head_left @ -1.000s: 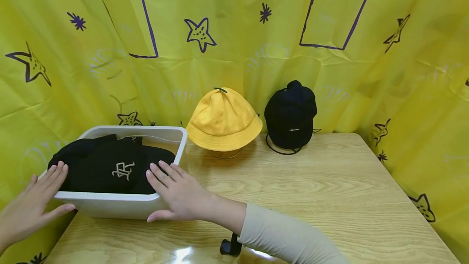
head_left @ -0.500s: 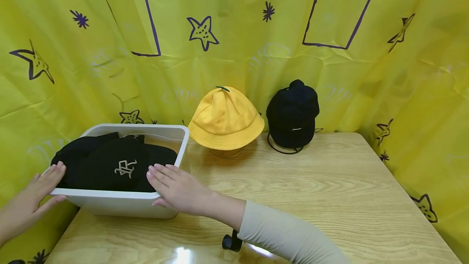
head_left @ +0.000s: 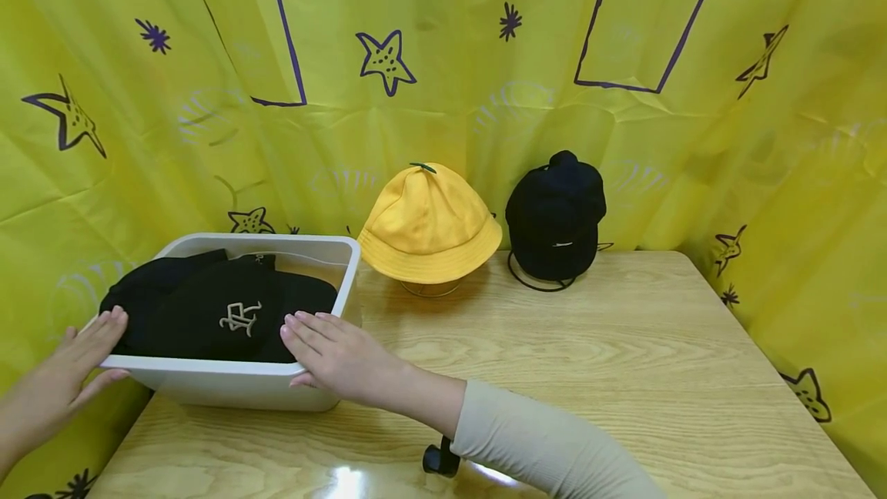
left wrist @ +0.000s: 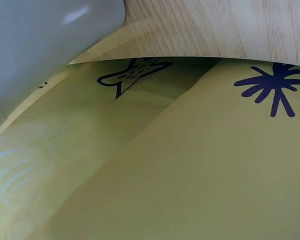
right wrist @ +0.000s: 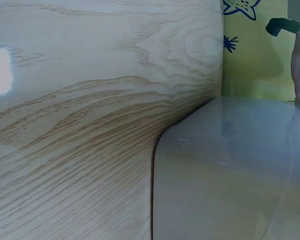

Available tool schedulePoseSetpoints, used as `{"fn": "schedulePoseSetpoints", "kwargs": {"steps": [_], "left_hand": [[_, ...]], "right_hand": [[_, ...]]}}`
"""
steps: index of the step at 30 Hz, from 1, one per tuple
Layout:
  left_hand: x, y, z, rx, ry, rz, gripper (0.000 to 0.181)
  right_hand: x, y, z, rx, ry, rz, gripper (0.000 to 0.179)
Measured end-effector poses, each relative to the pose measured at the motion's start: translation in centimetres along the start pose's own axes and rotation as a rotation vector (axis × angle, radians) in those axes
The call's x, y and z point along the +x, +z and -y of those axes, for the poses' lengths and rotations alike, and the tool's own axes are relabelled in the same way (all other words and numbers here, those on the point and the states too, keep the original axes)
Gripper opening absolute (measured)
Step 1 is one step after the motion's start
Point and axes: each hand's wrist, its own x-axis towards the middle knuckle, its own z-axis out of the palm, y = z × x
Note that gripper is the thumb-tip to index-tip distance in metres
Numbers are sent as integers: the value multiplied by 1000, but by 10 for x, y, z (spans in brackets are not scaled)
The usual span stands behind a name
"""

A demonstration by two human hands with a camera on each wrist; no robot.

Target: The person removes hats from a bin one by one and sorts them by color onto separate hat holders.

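Note:
A white plastic bin (head_left: 242, 390) stands at the table's left, filled with black caps. The front black cap (head_left: 187, 322) bears a pale embroidered emblem. My left hand (head_left: 72, 372) lies at the bin's left front corner, fingers straight over the rim onto the caps, thumb outside. At the right front corner, my right hand (head_left: 339, 353) rests straight fingers together over the rim, its thumb by the outer wall. The left wrist view shows the bin's grey-looking wall (left wrist: 55, 40) but no fingers. In the right wrist view the bin (right wrist: 215, 175) fills the lower right.
Behind the bin, a yellow bucket hat (head_left: 430, 226) and a black cap (head_left: 554, 222) sit on wire stands on the wooden table (head_left: 589, 345). A yellow curtain (head_left: 457, 6) encloses the back and sides. A black device (head_left: 440, 459) is by my right forearm.
Both hands have drawn their fingers closer together, and their thumbs have moved up nearer the rim. The view shifts slightly; the bin and hats keep their places on the table.

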Motion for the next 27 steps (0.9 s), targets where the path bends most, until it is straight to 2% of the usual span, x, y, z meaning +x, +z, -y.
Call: {"fn": "schedulePoseSetpoints", "kwargs": {"steps": [11,16,27], "left_hand": [[0,1,-3,50,37,-40,65],[1,2,-5,38,67,-80,66],[6,4,-8,25,118,-124,70]], "right_hand": [[-4,-1,-3,-54,-35,-38,57],[-5,0,-4,-89,-56,-77,56],[-9,1,-9,-98,-90,-176,55]]}}
